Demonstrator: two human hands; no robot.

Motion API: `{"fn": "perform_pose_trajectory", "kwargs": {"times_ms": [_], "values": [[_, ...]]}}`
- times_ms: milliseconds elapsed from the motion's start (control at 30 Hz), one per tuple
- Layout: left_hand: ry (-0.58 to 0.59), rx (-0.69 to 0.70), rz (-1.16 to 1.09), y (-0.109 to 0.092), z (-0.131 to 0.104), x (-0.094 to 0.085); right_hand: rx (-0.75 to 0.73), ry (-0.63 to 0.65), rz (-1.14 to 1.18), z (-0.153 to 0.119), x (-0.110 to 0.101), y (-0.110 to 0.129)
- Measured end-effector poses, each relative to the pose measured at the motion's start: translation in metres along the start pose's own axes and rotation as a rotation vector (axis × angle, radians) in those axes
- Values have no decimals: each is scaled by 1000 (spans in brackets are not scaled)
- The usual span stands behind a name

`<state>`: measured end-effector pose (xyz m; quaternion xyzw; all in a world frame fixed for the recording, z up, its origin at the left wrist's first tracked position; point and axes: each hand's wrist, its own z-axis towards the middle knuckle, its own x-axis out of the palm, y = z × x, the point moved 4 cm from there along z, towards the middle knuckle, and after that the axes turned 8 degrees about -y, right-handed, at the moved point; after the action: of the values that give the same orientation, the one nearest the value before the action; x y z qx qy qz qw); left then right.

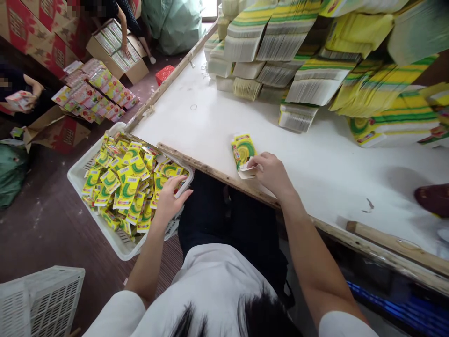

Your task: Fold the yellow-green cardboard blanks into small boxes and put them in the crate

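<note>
Item: one small yellow-and-green printed carton, lying on the white tabletop just inside the wooden edging, its white end flap raised towards the wearer. Right hand: thumb and fingers grasping the carton at that flap end; whether a fingertip reaches inside cannot be told. Left hand: released, nothing held, fingers spread at the near corner of the white plastic basket, which bears a heap of like cartons; contact with the rim unclear. Also present: banded-looking stacks of flat carton blanks farther back on the table. Handling notes, by judgement: thin card likely creases, so a light pinch suits; work the flap along its fold line, squarely, with the carton body resting flat against the tabletop.
</note>
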<state>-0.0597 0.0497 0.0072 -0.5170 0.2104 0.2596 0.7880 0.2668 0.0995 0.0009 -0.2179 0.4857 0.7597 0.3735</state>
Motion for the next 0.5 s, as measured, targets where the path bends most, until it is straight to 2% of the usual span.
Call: {"fn": "perform_pose_trajectory", "kwargs": {"times_ms": [67,133,200,233,300,367,433,500], "values": [[83,-107,-158,-4,-5,16,-62,-111,74,-9,-18,17],[186,-232,-424,-14,-10,38,-148,-179,203,-22,-30,44],[231,-337,-764,-33,-12,57,-260,-150,353,-38,-30,74],[210,-381,-937,-43,-10,64,-335,-94,396,-47,-26,88],[86,-477,-1207,-59,-2,70,-468,19,422,-62,-14,110],[-94,-540,-1325,-68,6,68,-519,91,394,-72,-3,121],[-255,-530,-1331,-72,11,61,-487,159,366,-76,4,124],[-368,-469,-1300,-73,11,56,-422,248,368,-77,7,126]]}}
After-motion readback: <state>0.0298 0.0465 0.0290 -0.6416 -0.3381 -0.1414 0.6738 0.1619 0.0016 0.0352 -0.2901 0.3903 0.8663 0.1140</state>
